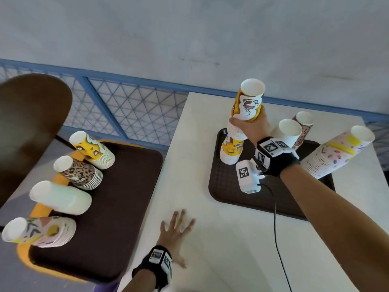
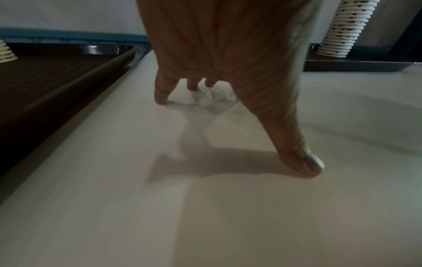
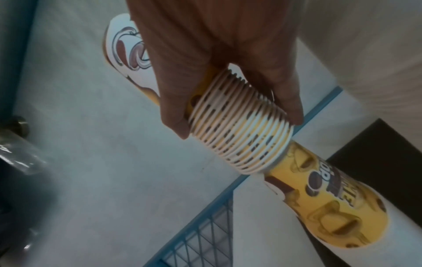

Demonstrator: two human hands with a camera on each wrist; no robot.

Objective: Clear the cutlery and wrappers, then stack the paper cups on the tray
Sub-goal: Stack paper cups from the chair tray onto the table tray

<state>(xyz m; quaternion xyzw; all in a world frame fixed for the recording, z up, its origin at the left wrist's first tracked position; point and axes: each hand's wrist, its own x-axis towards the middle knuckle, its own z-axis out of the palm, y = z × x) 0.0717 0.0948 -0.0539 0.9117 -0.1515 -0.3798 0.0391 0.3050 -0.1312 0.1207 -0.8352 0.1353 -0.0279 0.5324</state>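
Note:
My right hand (image 1: 246, 121) grips an upside-down stack of yellow paper cups (image 1: 248, 102) by its ribbed rims (image 3: 242, 137). It holds the stack tilted on top of another yellow cup stack (image 1: 231, 148) standing at the far left of the brown tray (image 1: 231, 186) on the white table. My left hand (image 1: 179, 226) rests with spread fingers on the table near its front left edge. In the left wrist view its fingertips (image 2: 160, 99) touch the tabletop around a small crumpled white scrap (image 2: 205, 99).
The same tray carries a white cup stack (image 1: 288, 133), a leopard-print one (image 1: 303, 127) and a tall pastel one (image 1: 336, 152). A second brown tray (image 1: 126, 186) to the left holds several cup stacks. A black cable (image 1: 275, 228) crosses the table. Blue mesh railing (image 1: 126, 106) runs behind.

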